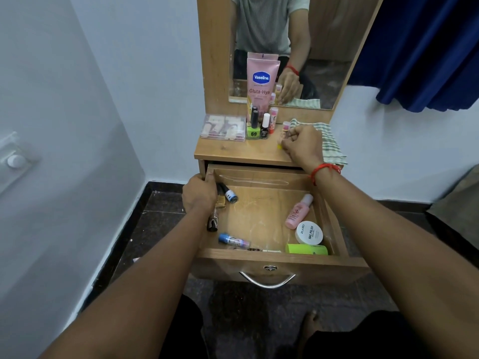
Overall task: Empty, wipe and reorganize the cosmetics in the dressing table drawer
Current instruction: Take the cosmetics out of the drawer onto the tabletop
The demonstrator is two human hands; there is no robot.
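The left hand (199,194) has its fingers clamped over the left wall of the open drawer (334,216), steadying it. Small tubes and bottles, light, smooth and inclined to roll, lie along that left wall; each is best pinched round its middle. At the right front corner sit a pink bottle (298,212), a white nail-polish-remover jar (309,233) and a green tube (305,249). The right hand (302,146), fingers closed round a small yellow-based item, rests on the dressing table top near its right edge.
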